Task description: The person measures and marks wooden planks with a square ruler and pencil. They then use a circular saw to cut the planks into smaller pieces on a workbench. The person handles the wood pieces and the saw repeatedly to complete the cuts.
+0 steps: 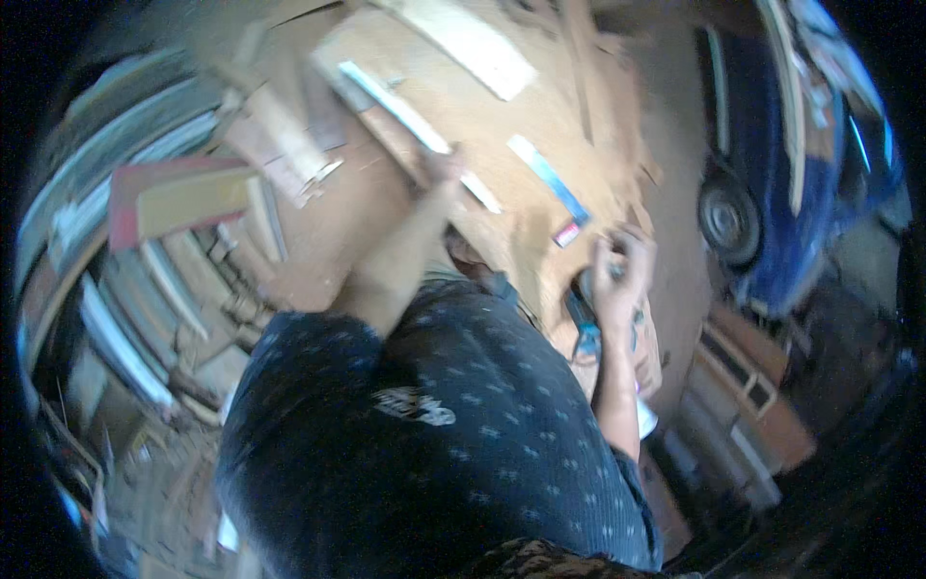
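Note:
My left hand is closed around a long, narrow pale strip that lies aslant over the wooden worktop. To its right rests a slim blue and white strip with a pink end. My right hand hovers at the worktop's right side with its fingers curled in a pinch; whatever is between them is too blurred to name. Just under and beside that hand stands a dark and teal tool, partly hidden by the hand and forearm.
A pale board lies at the worktop's far side. Wood offcuts and a red and tan panel are on the left, near stacked curved lumber. On the right stand a blue vehicle with a wheel and a wooden frame.

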### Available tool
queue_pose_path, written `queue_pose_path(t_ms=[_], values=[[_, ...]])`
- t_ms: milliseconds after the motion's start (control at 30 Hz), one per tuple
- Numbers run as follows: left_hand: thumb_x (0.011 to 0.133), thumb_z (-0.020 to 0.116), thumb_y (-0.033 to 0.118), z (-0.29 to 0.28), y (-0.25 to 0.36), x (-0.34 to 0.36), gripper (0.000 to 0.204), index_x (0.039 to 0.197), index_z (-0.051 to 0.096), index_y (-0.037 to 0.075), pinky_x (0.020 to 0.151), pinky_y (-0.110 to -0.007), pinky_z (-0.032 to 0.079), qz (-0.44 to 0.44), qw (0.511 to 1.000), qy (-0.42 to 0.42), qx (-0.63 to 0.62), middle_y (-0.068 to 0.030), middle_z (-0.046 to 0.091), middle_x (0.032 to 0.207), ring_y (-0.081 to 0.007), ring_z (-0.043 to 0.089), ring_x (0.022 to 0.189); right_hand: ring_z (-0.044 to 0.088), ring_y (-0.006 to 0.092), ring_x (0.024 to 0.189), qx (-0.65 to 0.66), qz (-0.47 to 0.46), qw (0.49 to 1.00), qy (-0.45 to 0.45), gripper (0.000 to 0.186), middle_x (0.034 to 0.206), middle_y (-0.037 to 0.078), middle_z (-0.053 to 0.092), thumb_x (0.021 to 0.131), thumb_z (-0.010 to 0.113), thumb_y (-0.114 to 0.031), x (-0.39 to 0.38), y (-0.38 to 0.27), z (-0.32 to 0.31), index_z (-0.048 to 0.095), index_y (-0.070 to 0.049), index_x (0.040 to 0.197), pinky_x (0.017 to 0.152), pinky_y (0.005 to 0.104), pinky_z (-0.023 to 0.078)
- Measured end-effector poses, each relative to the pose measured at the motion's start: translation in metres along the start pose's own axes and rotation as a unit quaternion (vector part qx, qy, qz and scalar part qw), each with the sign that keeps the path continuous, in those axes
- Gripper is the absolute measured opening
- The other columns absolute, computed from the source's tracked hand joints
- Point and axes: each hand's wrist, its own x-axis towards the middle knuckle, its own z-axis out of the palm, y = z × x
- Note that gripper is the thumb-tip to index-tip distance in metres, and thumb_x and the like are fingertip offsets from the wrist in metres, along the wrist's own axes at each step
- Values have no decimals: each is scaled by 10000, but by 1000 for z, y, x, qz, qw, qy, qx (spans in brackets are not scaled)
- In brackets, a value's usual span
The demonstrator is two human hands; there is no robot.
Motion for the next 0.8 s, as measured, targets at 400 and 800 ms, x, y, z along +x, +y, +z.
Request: queue_pose_path(t_ms=[400, 800], values=[[903, 672, 621, -207, -33, -40, 1007, 1554, 314, -59, 705, -321, 523, 37, 980, -66, 182, -253, 557, 1391, -272, 619, 997, 660, 385, 1095, -234, 180, 893, -340, 333, 1138, 236, 682, 898, 639, -248, -226, 217, 70, 699, 30, 1071, 940, 507, 530], [877, 705, 592, -310, -123, -111, 807, 1364, 594, -42, 1079, -404, 446, 119, 958, 26, 261, -258, 616, 1354, -343, 589, 1275, 689, 376, 1129, -215, 231, 832, -456, 334, 1197, 206, 715, 879, 641, -249, -239, 290, 95, 753, -34, 1109, 909, 454, 568]])
